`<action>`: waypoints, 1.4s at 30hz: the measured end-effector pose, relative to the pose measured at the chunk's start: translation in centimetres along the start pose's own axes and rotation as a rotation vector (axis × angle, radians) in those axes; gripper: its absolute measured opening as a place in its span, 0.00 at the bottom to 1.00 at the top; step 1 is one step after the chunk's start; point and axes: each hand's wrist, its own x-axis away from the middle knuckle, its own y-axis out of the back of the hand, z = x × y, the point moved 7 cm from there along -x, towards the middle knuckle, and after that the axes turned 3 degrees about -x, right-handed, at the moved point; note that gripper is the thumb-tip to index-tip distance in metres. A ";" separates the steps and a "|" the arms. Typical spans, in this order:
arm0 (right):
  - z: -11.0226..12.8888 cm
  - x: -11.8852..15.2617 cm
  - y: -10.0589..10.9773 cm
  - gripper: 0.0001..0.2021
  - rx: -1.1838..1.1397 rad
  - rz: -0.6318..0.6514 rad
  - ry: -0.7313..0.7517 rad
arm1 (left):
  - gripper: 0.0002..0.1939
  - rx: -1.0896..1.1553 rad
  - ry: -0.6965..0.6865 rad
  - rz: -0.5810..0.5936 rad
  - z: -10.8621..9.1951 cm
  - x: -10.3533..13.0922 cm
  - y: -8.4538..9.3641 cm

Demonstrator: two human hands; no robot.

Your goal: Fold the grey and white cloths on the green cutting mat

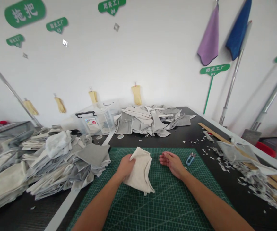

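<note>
A folded cream cloth [139, 173] hangs from my left hand [126, 165], which grips its upper left edge between thumb and fingers. Under it lies a green cutting mat [177, 205] with a printed grid. My right hand [173, 163] is apart from the cloth, to its right. Its fingers are loosely bent, and I see nothing in them. Just right of that hand, a small blue-handled pair of thread snips [190, 158] rests on the mat.
Grey and cream cloths [63, 163] are heaped on the left, with another cloth pile [150, 120] at the back. A clear plastic bin [96, 120] stands behind. Fabric scraps [256, 183] and a wooden ruler [215, 133] lie right. Yellow gloves [136, 94] hang on the wall.
</note>
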 end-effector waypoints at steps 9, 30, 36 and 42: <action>0.1 0.1 -0.3 0.11 -0.002 -0.009 0.003 | 0.14 -0.445 0.202 -0.030 7.1 0.0 2.4; 0.0 0.0 -0.1 0.11 0.012 0.014 0.018 | 0.26 -0.920 -0.280 -0.236 -1.0 3.5 1.9; 0.2 0.2 -0.2 0.13 0.021 0.010 0.037 | 0.27 -0.764 -0.208 0.057 1.7 2.5 -3.5; 0.3 0.3 -0.4 0.13 0.027 0.024 0.037 | 0.23 -0.869 -0.090 -0.024 5.0 1.0 0.2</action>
